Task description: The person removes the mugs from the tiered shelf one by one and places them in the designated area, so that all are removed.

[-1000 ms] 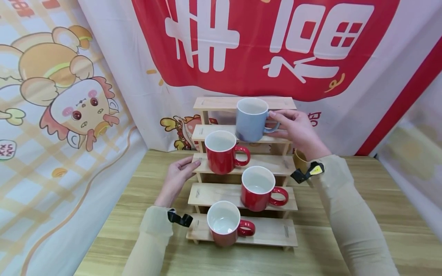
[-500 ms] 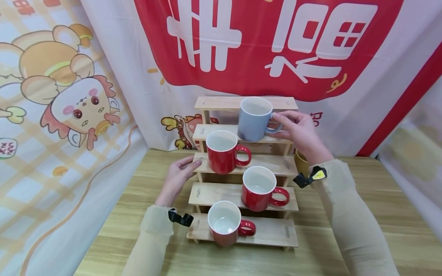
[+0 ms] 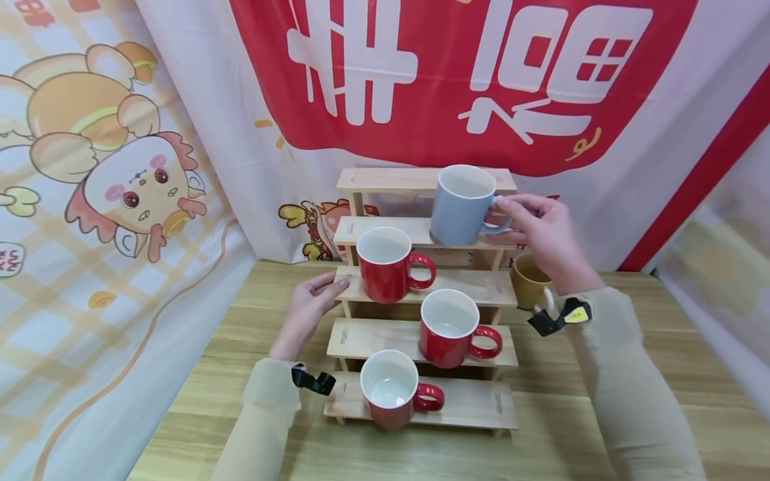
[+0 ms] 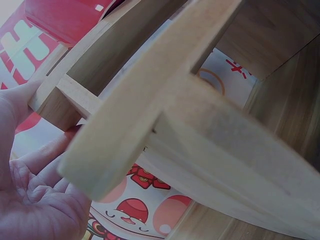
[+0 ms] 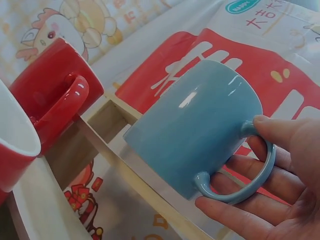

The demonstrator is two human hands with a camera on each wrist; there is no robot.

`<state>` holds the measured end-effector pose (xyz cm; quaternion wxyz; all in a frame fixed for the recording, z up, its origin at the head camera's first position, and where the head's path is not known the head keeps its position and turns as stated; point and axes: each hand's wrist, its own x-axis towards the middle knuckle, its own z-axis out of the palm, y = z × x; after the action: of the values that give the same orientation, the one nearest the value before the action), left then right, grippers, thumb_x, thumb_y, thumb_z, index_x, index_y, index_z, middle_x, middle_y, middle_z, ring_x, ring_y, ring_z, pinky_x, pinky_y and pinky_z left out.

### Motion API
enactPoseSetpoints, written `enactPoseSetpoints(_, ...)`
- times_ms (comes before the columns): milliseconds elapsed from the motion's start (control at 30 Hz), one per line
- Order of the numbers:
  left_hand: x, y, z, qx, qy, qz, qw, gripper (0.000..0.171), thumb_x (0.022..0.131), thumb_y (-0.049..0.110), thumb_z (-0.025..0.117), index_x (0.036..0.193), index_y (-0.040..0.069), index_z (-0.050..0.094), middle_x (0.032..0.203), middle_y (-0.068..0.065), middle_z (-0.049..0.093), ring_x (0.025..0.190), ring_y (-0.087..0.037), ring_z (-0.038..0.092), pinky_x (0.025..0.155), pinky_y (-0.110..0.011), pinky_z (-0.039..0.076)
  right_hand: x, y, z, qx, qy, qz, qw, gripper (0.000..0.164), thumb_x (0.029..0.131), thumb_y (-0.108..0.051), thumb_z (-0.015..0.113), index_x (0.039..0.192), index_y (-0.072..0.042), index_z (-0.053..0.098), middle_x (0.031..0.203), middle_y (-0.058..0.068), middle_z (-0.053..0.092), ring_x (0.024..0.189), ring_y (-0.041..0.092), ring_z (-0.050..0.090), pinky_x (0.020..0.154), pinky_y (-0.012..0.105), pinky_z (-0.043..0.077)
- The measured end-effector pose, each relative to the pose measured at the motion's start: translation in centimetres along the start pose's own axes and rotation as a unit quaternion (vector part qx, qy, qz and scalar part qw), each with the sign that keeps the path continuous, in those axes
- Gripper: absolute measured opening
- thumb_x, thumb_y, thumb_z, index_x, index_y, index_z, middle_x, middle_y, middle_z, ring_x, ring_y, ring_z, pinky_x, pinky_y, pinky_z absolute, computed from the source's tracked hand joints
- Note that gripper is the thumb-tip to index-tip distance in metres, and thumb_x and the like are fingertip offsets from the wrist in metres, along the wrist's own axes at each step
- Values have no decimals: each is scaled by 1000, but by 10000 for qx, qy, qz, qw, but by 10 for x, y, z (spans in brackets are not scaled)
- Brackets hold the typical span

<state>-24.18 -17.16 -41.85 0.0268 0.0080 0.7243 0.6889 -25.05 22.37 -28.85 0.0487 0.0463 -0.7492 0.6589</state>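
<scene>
The right hand (image 3: 547, 237) pinches the handle (image 5: 235, 197) of a blue mug (image 3: 460, 214) at the second shelf (image 3: 351, 230) from the top, contact unclear; the fingers of the left hand (image 3: 307, 308) pinch the left end of the third shelf (image 3: 472, 287).

2 beige sleeves (image 3: 637, 394) bear black wrist fittings (image 3: 325, 384).

Head view high, forward-down; wrist views close, tilted, left perhaps side-on, rack (image 3: 464, 280) in all three
</scene>
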Motion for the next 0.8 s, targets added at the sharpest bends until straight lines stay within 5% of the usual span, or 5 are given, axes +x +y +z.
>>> enactPoseSetpoints(800, 1, -1, 0, -82, -4, 33, 10000, 60, 96, 29, 74, 142, -3, 54, 135, -20, 62, 121, -28, 62, 98, -35, 53, -30, 0, -37, -680, 539, -38, 9962, 60, 91, -55, 67, 131, -10, 66, 123, 7, 67, 103, 16, 71, 81, 28, 59)
